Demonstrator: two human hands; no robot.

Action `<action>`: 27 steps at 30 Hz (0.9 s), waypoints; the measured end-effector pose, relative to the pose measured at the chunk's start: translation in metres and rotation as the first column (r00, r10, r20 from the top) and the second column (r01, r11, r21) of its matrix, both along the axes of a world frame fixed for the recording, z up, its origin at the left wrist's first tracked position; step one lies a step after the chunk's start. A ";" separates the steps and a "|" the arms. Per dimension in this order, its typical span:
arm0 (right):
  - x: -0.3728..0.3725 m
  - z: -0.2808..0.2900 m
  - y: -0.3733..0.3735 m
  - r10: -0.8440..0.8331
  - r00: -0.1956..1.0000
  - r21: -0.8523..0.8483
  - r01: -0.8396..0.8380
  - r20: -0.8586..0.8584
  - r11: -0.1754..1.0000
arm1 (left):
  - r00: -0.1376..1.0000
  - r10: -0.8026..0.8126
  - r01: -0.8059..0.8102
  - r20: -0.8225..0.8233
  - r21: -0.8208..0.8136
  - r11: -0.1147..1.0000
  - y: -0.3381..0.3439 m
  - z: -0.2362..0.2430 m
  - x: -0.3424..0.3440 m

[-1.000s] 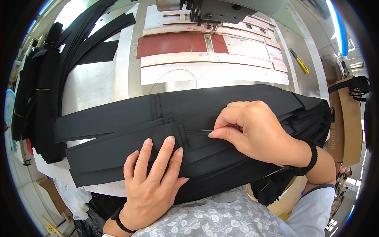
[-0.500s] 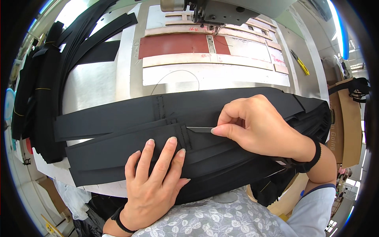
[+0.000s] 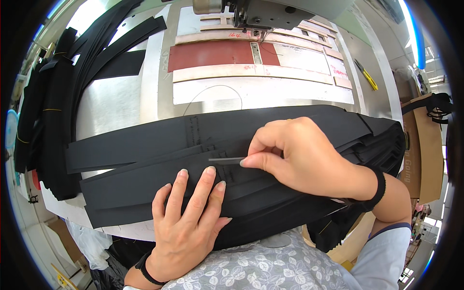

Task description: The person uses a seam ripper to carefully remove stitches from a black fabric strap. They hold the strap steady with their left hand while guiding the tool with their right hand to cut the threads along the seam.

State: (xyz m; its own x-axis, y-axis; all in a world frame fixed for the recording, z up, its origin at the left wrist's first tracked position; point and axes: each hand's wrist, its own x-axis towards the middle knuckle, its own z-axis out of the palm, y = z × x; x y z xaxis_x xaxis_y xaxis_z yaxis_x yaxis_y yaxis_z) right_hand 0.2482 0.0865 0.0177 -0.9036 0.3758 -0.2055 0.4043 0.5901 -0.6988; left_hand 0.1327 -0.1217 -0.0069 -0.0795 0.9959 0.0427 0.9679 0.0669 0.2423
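A stack of long black fabric strips (image 3: 270, 126) lies across the near side of the work table, with short rows of stitching (image 3: 195, 131) across the pieces. My left hand (image 3: 191, 212) rests flat on the front strip, fingers spread, fingertips just left of a stitched seam (image 3: 226, 169). Between thumb and forefinger my right hand (image 3: 299, 157) pinches a thin, straight grey strip (image 3: 224, 160). That strip lies level over the seam, its free end pointing left above my left fingertips. Its exact kind is not clear, and its other end is hidden in my fingers.
Beyond the fabric stands a sewing machine head (image 3: 266, 17) over a white template board (image 3: 212, 93) with a red panel (image 3: 208, 55). More black strips (image 3: 58, 116) are piled at the left. A yellow cutter knife (image 3: 367, 77) and a cardboard box (image 3: 425, 159) are at the right.
My right hand has moved left with the grey strip, whose free end now reaches past the seam. My left hand stays nearly in place.
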 end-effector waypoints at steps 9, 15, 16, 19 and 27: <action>0.000 0.021 0.003 -0.076 0.971 -0.213 0.126 0.226 0.969 | 0.999 0.027 -0.027 0.039 -0.006 1.000 -0.002 -0.001 0.001; 0.001 0.021 0.003 -0.100 0.969 -0.207 0.148 0.224 0.967 | 1.000 -0.005 0.006 0.010 -0.010 1.000 0.000 -0.001 0.000; 0.001 0.021 0.003 -0.104 0.968 -0.210 0.153 0.229 0.966 | 1.000 -0.006 0.006 0.013 -0.007 1.000 0.000 -0.001 -0.001; 0.001 0.020 0.003 -0.110 0.968 -0.187 0.153 0.224 0.970 | 1.000 -0.007 0.007 0.015 -0.002 1.000 0.001 -0.001 -0.001; -0.001 0.018 0.002 -0.120 0.963 -0.184 0.167 0.243 0.969 | 1.000 -0.003 0.003 0.005 -0.005 1.000 0.000 -0.001 -0.001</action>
